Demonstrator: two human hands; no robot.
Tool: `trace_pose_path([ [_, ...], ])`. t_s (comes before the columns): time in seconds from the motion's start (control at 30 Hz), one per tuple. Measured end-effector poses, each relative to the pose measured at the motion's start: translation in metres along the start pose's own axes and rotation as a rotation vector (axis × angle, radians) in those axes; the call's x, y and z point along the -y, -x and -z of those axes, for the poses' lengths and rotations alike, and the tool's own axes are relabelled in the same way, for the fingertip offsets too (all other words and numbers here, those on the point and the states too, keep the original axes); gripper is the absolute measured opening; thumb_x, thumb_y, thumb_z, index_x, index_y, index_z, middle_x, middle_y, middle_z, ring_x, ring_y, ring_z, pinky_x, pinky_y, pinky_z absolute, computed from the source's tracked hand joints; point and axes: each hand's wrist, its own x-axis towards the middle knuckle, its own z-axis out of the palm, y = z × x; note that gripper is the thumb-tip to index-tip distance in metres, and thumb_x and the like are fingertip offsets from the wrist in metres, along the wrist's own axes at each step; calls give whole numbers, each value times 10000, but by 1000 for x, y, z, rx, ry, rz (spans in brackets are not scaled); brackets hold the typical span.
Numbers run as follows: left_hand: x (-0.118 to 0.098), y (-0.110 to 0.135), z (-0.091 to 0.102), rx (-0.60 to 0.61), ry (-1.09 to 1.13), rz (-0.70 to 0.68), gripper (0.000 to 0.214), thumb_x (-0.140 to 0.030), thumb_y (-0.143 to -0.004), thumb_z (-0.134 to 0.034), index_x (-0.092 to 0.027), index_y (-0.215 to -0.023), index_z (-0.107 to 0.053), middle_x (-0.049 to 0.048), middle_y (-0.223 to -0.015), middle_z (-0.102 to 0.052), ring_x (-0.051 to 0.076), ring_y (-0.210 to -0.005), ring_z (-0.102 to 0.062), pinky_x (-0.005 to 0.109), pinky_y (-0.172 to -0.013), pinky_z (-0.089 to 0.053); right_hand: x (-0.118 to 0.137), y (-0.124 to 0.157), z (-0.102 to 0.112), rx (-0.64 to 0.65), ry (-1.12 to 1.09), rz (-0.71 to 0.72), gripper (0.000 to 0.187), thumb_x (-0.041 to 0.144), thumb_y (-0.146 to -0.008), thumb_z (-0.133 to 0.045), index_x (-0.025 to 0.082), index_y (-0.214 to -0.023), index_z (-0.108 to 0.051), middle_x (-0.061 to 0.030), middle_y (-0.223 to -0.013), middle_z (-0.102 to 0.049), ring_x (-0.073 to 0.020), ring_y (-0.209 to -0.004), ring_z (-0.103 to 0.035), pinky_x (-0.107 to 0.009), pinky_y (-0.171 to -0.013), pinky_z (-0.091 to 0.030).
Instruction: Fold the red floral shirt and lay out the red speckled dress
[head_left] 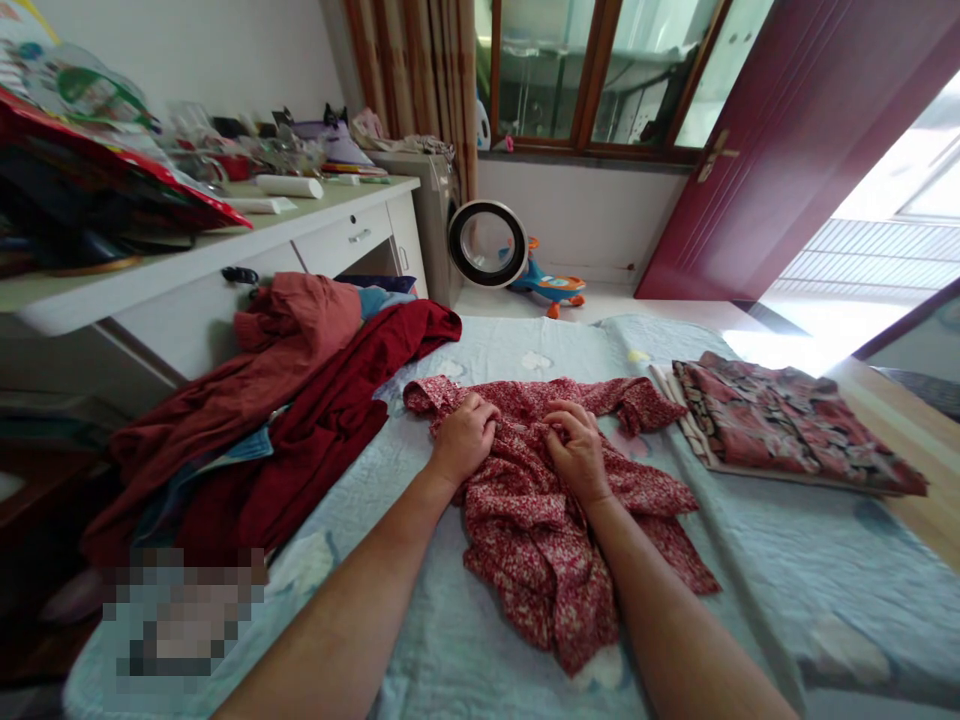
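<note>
A red garment with a small white floral print [540, 530] lies crumpled on the pale blue bed cover [465, 640]. My left hand [465, 437] is closed on the cloth near the garment's upper left. Beside it, my right hand [577, 450] has its fingers curled into the fabric near the upper middle. Both forearms reach in from the bottom of the view. One sleeve of the garment spreads out toward the right.
A heap of dark red and rust clothes [285, 410] lies at the bed's left. A folded patterned stack [787, 425] rests at the right. A cluttered white desk [225, 240] stands left; a round fan [487, 243], a toy and an open dark red door [787, 150] are beyond.
</note>
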Motion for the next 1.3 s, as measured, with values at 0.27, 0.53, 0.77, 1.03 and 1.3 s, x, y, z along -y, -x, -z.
trace_pose_path([
  [0.27, -20, 3, 7, -228, 138, -100, 181, -133, -910, -463, -220, -1014, -583, 49, -1099, -643, 179, -1095, -598, 291, -970, -475, 9, 4, 0, 1, -161, -49, 230, 158, -872, -456, 264, -975, -633, -41, -963, -683, -216, -909, -624, -351, -877, -459],
  [0.53, -18, 3, 2, -243, 170, -56, 185, -114, -886, -502, -224, -986, -612, 40, -1082, -643, 171, -1068, -602, 288, -968, -477, 12, 2, 1, -34, -98, 23, 225, 102, -813, -438, 238, -834, -616, -50, -876, -603, -219, -903, -567, -367, -875, -454],
  [0.77, -17, 3, 9, -369, 235, -72, 201, -107, -881, -492, -211, -963, -644, 54, -1120, -651, 174, -1085, -605, 293, -983, -468, 2, 2, -5, -82, -85, -16, 263, 89, -802, -440, 222, -965, -598, -52, -933, -634, -214, -921, -583, -359, -885, -455],
  [1.03, -16, 0, 8, -85, 344, 24, 141, -251, -887, -535, -187, -841, -652, 24, -836, -697, 172, -785, -635, 284, -760, -462, 8, 0, -3, -49, -123, 103, 264, 43, -822, -428, 217, -912, -603, -32, -891, -614, -188, -882, -579, -335, -837, -468],
  [1.3, -13, -4, -1, -12, 642, 159, 167, -300, -862, -560, -172, -790, -640, 8, -771, -654, 152, -734, -591, 260, -714, -447, 23, -1, -1, -34, -36, 166, 240, 62, -856, -487, 220, -877, -666, -44, -907, -591, -203, -912, -534, -367, -855, -456],
])
